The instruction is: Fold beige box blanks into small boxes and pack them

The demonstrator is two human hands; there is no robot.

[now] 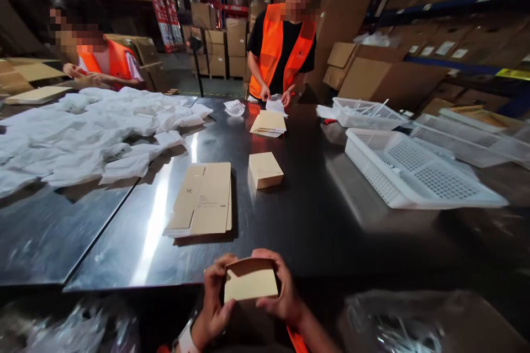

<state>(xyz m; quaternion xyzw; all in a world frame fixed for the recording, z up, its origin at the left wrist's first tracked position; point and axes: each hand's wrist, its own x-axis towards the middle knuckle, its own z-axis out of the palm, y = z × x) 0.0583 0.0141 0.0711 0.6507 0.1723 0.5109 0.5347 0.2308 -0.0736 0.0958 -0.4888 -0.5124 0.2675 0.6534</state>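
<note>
Both hands are working at the desk's [290,220] near edge. The left hand [213,300] and right hand [281,289] are each clamping one end of a small tan carton [250,282], fingers closed around its sides, top flap standing open. The carton's long axis is running left to right between the two hands, equally near both. A stack of flat carton blanks [202,198] is lying just beyond, toward the middle, with a finished box [265,170] beside it. White baskets [409,174] are sitting along the right edge.
</note>
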